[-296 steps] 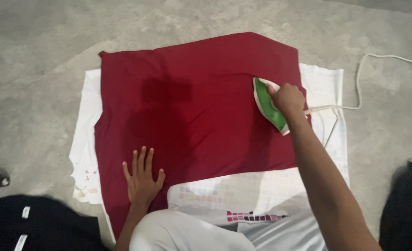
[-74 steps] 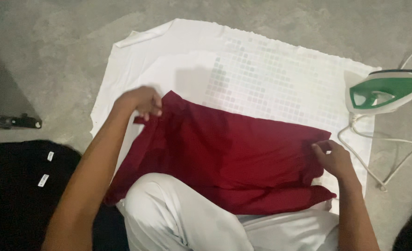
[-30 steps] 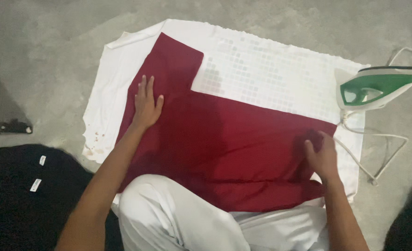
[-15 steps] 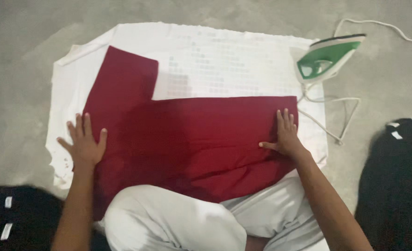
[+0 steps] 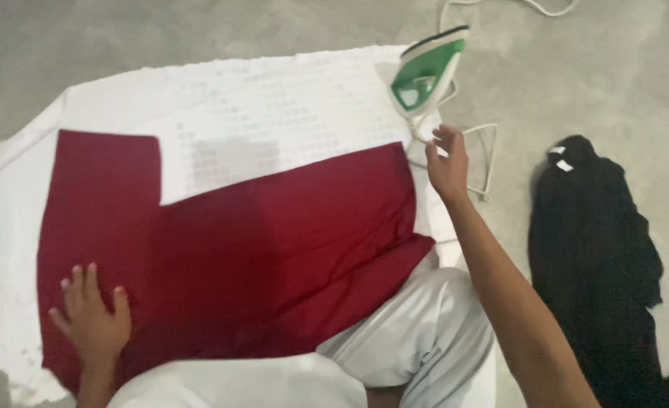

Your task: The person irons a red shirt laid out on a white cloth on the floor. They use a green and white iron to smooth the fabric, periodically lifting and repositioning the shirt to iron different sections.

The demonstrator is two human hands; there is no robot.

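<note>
A dark red garment (image 5: pixel 259 242) lies folded flat on a white cloth (image 5: pixel 274 106) spread on the floor. My left hand (image 5: pixel 91 317) rests flat on the garment's near left part, fingers apart. My right hand (image 5: pixel 448 162) is lifted off the garment at its right edge, fingers loosely apart, holding nothing, a short way below a green and white iron (image 5: pixel 425 72). The iron stands upright at the cloth's far right corner. My legs in white trousers (image 5: pixel 395 347) overlap the garment's near edge.
The iron's white cord (image 5: pixel 485 155) loops on the grey concrete floor to the right of the cloth and runs off at the top. A black garment (image 5: pixel 599 257) lies crumpled on the floor at the right.
My right hand has lifted off the red garment and moved up toward the iron. My left hand stays pressed on the garment. The view has shifted right.
</note>
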